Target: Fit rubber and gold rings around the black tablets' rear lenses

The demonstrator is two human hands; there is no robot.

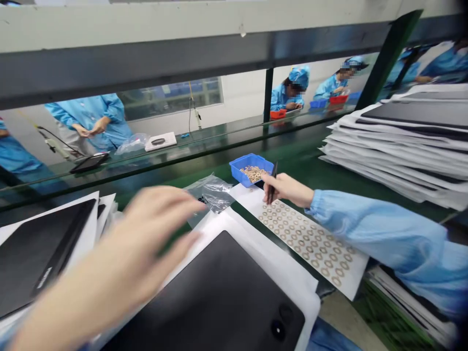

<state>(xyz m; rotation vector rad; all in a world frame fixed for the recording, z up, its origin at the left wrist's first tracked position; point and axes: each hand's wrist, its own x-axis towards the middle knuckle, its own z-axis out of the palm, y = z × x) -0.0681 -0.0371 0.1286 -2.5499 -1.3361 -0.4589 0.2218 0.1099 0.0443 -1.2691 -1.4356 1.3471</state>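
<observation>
Between the thumb and fingers of the right hand [288,187], a dark slender tool [272,184] is pinched, its lower end pointing down at the far part of a white sheet [355,280] carrying rows of tan rings [307,240]. Whether its tip touches a ring is too small to tell. The left hand [141,253] is blurred; its thumb and fingers stand apart with a clear gap between them, and nothing shows in its grasp. Below and to the right of those left fingers lies a black panel [219,297] on white wrapping [270,261]; whether they touch either cannot be made out. Just beyond the right fingertips sits a blue tray [239,175] holding loose rings [252,173]. Between the two hands, a clear plastic bag [215,187] lies crumpled on the green bench [300,156]. Left of the left fingers, another dark panel [44,248] rests on white material. Out to the right of the right hand rises a stack of wrapped panels [395,151]. Well past both hands, several people in blue [106,117] are at work.
</observation>
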